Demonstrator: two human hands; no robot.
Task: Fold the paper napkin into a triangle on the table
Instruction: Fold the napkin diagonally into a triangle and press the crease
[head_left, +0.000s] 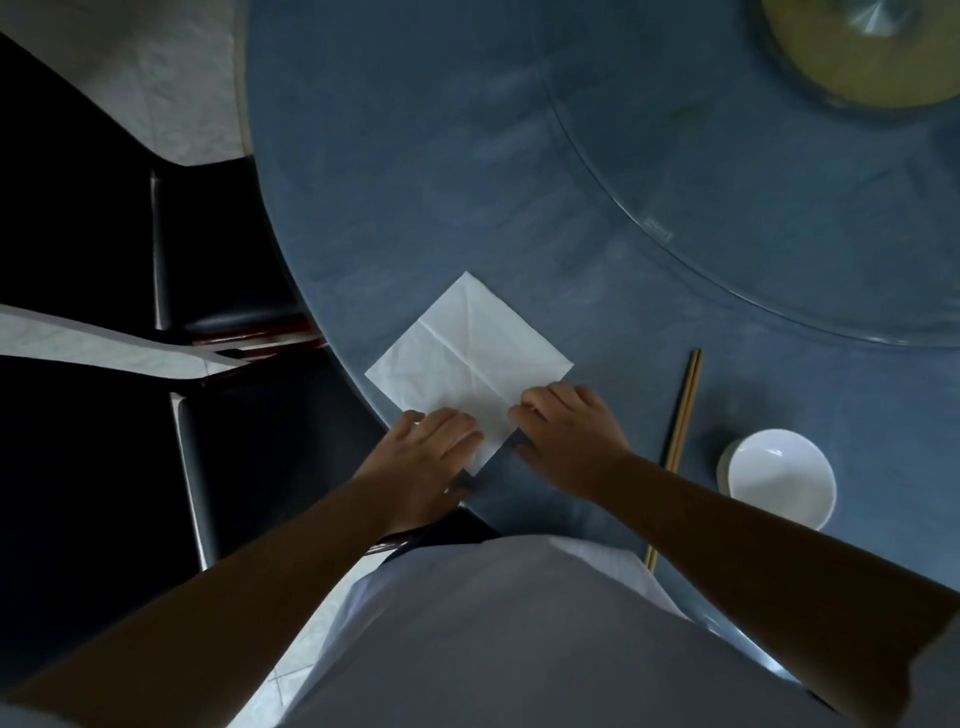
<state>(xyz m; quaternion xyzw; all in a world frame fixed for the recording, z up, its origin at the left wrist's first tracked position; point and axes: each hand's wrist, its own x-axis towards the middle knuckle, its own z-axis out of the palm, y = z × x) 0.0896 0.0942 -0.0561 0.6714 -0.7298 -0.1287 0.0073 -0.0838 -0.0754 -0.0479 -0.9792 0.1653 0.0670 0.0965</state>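
A white paper napkin (467, 353) lies flat and unfolded on the blue round table (415, 182), turned like a diamond with one corner pointing at me. Crease lines cross its middle. My left hand (421, 452) rests on the napkin's near left edge, fingers lying on the paper. My right hand (566, 431) presses on the near right edge, fingertips bent onto the paper. Both hands flank the near corner, which shows between them. Whether either hand pinches the paper is hidden.
A pair of wooden chopsticks (683, 410) lies right of the napkin, with a white bowl (779, 475) beyond them. A glass turntable (779, 208) covers the table's far right. Dark chairs (218, 260) stand at the table's left edge.
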